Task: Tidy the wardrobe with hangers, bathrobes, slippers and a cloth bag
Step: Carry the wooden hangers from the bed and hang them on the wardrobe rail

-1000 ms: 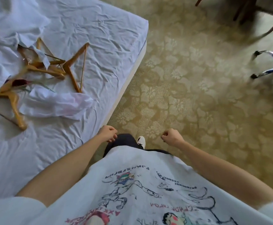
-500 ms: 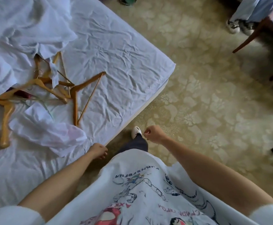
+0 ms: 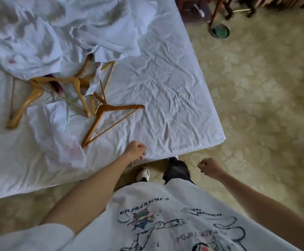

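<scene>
Nearest the camera, a white printed T-shirt (image 3: 165, 214) fills the lower middle of the view, with both bare forearms reaching forward from it. Just beyond its hem, a white shoe (image 3: 143, 174) and a dark trouser leg (image 3: 177, 170) are seen on the patterned carpet (image 3: 256, 105), at the edge of the bed (image 3: 165, 87). The left hand (image 3: 135, 150) is held over the near edge of the crumpled white sheet, its fingers curled into a loose fist with nothing seen inside it; whether it touches the sheet cannot be told. The right hand (image 3: 210, 168) is held above the carpet, apart from the bed, fingers likewise curled and nothing gripped. Further onto the bed, one wooden hanger (image 3: 109, 120) lies flat just beyond the left hand, and beside it a thin white cloth (image 3: 57, 134) is crumpled. Behind these, a tangle of wooden hangers (image 3: 71, 87) is partly covered by a heap of white garments (image 3: 48, 37), which may be bathrobes, though this cannot be confirmed. At the far side, dark wooden furniture legs (image 3: 216, 13) and a green round object (image 3: 220, 32) are seen on the carpet.
</scene>
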The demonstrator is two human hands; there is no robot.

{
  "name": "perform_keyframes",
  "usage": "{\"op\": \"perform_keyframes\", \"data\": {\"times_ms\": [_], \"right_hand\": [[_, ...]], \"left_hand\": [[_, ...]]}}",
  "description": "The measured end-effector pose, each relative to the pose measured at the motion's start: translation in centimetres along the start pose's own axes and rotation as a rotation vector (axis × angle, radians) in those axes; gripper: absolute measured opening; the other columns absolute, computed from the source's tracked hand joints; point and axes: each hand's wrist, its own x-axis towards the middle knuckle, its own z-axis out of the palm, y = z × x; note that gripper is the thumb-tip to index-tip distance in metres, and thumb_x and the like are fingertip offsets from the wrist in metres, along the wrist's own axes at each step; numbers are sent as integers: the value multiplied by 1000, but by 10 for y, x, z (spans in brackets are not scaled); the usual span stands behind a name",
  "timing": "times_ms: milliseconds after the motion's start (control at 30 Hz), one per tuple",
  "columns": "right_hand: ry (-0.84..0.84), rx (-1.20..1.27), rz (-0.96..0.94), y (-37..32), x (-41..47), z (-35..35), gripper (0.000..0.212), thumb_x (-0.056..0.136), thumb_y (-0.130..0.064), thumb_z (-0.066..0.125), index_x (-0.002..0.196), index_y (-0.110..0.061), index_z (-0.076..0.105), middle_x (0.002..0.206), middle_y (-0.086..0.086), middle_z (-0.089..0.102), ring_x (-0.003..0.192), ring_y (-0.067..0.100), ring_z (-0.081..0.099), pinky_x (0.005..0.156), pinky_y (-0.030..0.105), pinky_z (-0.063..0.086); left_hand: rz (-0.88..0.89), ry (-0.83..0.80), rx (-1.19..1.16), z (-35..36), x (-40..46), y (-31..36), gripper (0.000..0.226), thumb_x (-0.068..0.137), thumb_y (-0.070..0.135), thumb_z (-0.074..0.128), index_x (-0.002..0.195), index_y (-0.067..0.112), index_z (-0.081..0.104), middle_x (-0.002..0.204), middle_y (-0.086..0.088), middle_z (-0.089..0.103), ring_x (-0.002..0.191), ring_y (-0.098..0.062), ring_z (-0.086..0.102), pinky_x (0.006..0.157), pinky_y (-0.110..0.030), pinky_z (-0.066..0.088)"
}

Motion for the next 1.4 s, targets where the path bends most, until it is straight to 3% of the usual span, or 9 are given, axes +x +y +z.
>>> {"op": "perform_keyframes", "data": {"times_ms": [133,300,467,667,800,967,1067,1200,1400], "right_hand": [[-58,-65,-149,-57,56,-62,16,91,-17,64,76,-17,69,68,1,70,65,17,63,75,36,56],[-166,-166,-354,-158,116,-109,20,85,-18,56,85,-15,76,80,5,75,83,21,70,79,34,57],[-248,-240,-553,-263,167,-114,14,79,-29,61,69,-25,70,80,2,76,81,20,72,70,28,55],[-265,-282,-628,-368,219,-89,15,84,-27,64,85,-18,76,86,6,76,90,24,71,79,33,56],[-246,-306,-653,-425,256,-51,12,85,-23,64,80,-25,74,88,5,76,87,21,70,72,27,53],[-261,-383,-735,-488,293,16,10,86,-20,66,88,-20,76,92,6,76,90,22,71,80,31,55],[-241,-413,-807,-514,307,57,8,85,-28,70,91,-24,73,90,2,74,88,20,70,75,30,54],[-223,-544,-845,-509,322,103,40,80,-44,78,112,-23,66,100,-5,68,93,16,64,74,30,50],[-41,-595,-949,-481,324,132,39,87,-29,72,124,-24,62,105,-1,64,94,21,64,77,32,51]], "left_hand": [[-78,203,-173,-18,16,32,16,96,19,57,92,11,70,79,-5,74,57,-13,66,49,-22,51],[-193,386,-294,-40,30,54,17,97,23,57,89,13,69,79,-3,73,64,-16,69,59,-27,58],[-301,564,-412,-72,61,59,14,95,18,57,86,16,67,82,-5,74,65,-17,70,54,-23,53],[-397,590,-485,-112,119,27,17,97,22,55,87,17,67,83,-5,74,68,-19,70,66,-34,60],[-457,606,-414,-143,172,-15,17,88,31,51,82,24,66,95,-7,76,92,-28,71,87,-43,59],[-513,780,-363,-190,229,-42,25,93,21,58,115,15,69,118,-10,70,112,-33,64,92,-40,52],[-501,945,-291,-219,268,-61,34,90,18,65,123,14,61,124,-8,63,117,-30,58,93,-43,51],[-477,1035,-145,-251,318,-82,49,86,17,67,133,10,51,134,-14,54,125,-33,49,100,-45,43],[-452,1000,-231,-282,357,-89,31,100,25,55,126,9,57,122,-16,68,116,-35,63,95,-45,50]]}}
